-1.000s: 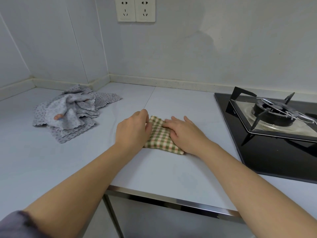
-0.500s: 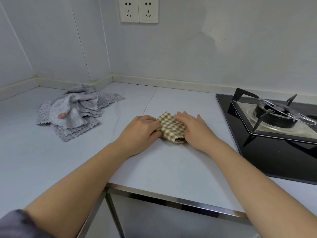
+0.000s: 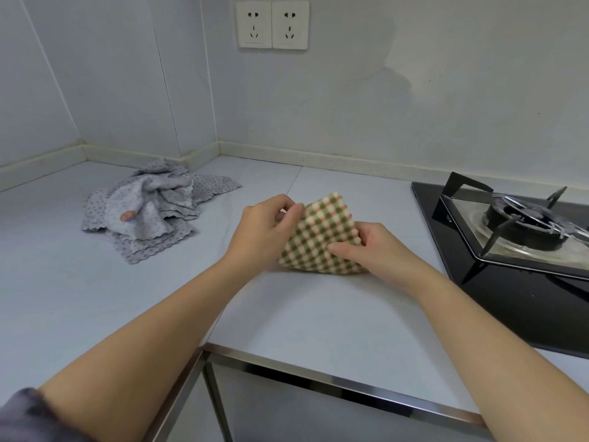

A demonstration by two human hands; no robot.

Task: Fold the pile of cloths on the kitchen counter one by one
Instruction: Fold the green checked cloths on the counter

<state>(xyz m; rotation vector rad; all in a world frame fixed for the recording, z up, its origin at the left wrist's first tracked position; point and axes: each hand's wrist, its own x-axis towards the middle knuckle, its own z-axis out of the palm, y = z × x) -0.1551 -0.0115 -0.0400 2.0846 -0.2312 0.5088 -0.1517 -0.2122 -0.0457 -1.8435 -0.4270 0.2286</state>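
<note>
Pale grey walls [image 3: 398, 90] meet in a corner; two sockets [image 3: 272, 24] sit above a pale counter [image 3: 302, 314], with a black gas hob [image 3: 516, 282] at right.

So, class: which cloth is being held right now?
The green-checked cloth, held by the left hand and right hand; the grey dotted cloths lie heaped, untouched.

pale counter [image 3: 302, 314] bears a crumpled grey cloth pile [image 3: 143, 215] and a black hob [image 3: 510, 301]

The checked cloth [image 3: 322, 237], pressed flat on the counter [image 3: 287, 317] a second ago, is now tilted up with its far edge raised. The left hand [image 3: 261, 234] has gone from pressing down to pinching the cloth's left edge, and the right hand [image 3: 379, 250] now grips its right side, thumb on front
</note>
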